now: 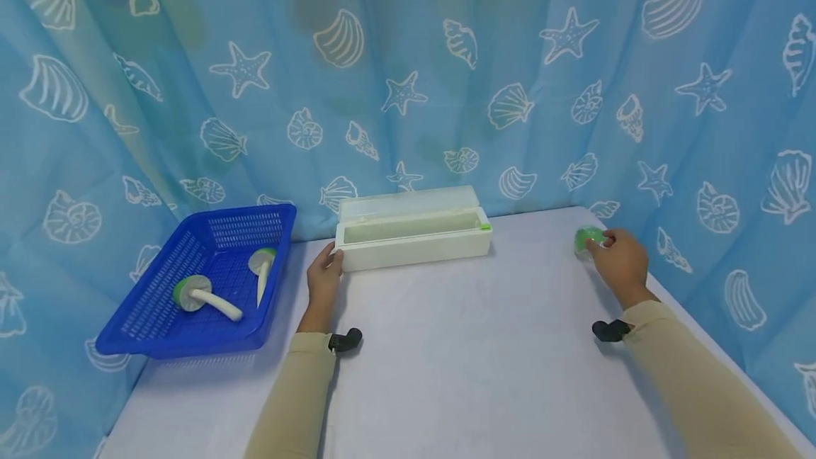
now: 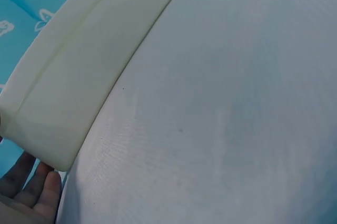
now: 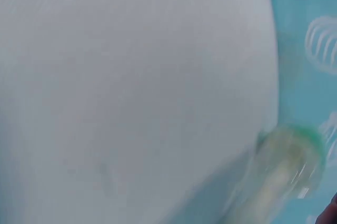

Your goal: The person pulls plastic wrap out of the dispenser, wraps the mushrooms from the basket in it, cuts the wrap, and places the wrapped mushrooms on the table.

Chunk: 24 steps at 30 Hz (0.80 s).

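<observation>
Green topped the small clear-bodied piece (image 1: 583, 238) at the far right corner of the white table (image 1: 459, 346), close to the shell-printed curtain (image 1: 401, 27); its side looked shiny and see-through from the right wrist, with a paler, stem-like streak too blurred to place inside or behind. Whether its underside touched the table could not be told. The right hand (image 1: 621, 264) pinched it between thumb and fingertips, a light hold that seemed to suit something small and smooth. Well apart from it, near the table's back edge, stood the white box (image 1: 414, 252), long and narrow, its translucent lid (image 1: 411, 202) tilted up along the rear so that the hollow faced upward; a bright green tab (image 1: 485, 227) marked the right end. The left hand (image 1: 325, 278) gripped the box's left end, digits bent at the corner, probably to keep a light container from sliding. Its long side faced the person, which presumably put the whole hollow within easy reach. Farther left, a blue basket (image 1: 191, 344) with slotted walls held one mushroom-shaped piece (image 1: 193, 292), green-edged and pale-stemmed, and a second such piece (image 1: 261, 264) beside the right wall. Those raised sides likely served to stop round-headed things from rolling off.
</observation>
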Tool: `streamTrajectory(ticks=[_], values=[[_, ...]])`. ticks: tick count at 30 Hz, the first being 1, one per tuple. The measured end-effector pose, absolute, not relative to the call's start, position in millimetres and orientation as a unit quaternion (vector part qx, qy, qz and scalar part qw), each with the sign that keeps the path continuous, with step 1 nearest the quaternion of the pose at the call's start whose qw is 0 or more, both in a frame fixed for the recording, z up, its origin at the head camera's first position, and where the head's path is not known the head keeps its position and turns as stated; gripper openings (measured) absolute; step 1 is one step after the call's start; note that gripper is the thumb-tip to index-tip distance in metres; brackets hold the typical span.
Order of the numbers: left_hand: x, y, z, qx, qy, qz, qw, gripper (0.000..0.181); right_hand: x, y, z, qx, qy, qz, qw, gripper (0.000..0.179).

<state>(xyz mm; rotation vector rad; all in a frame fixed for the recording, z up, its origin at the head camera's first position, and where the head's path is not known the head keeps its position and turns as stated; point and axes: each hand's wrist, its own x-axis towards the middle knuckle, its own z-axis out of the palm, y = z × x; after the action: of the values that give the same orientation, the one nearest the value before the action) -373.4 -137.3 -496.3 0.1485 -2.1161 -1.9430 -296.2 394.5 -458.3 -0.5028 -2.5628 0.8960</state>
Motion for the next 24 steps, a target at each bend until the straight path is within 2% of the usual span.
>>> streamTrajectory(ticks=[4,12,19,24], values=[[-374,-138,-495,0.048,-0.722,-0.676,0.14,0.042,-311,365,-449,-0.147,-0.902,0.337,0.225,0.045],[-374,-145,-500,0.03,-0.734,-0.669,0.116,0.046,-340,306,-456,-0.066,-0.905,0.355,0.227,0.028],[-381,-143,-500,0.018,-0.741,-0.66,0.12,0.045,-360,267,-448,0.021,-0.919,0.341,0.197,0.03],[-382,-141,-501,0.029,-0.736,-0.665,0.122,0.044,-370,253,-444,0.066,-0.923,0.321,0.204,0.029]])
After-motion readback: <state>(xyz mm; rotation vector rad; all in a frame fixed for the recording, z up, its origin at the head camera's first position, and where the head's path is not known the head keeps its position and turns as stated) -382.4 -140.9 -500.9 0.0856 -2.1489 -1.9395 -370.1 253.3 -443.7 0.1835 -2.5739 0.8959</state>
